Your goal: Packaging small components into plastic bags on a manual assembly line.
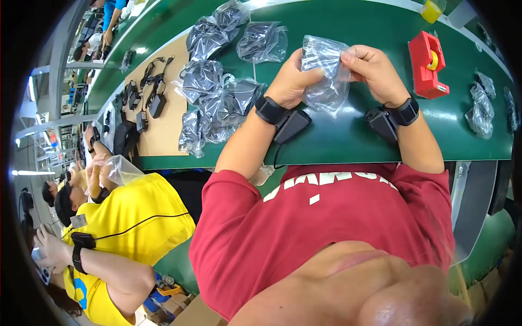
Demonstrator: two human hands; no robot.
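Note:
Both my hands hold one clear plastic bag (pixel 326 76) above the green table (pixel 359 141). My left hand (pixel 291 81) grips the bag's left side and my right hand (pixel 372 68) pinches its upper right edge. Something dark sits in the lower part of the bag; what it is cannot be made out. A black band with a small black box is strapped on each wrist. A pile of similar clear bags (pixel 217 98) with dark items inside lies on the table to the left of my left hand.
A red tape dispenser (pixel 428 64) stands to the right of my right hand. More filled bags (pixel 481 111) lie at the far right. Black adapters with cables (pixel 152 98) rest on a brown board. A person in yellow (pixel 125 228) holds a bag at my left.

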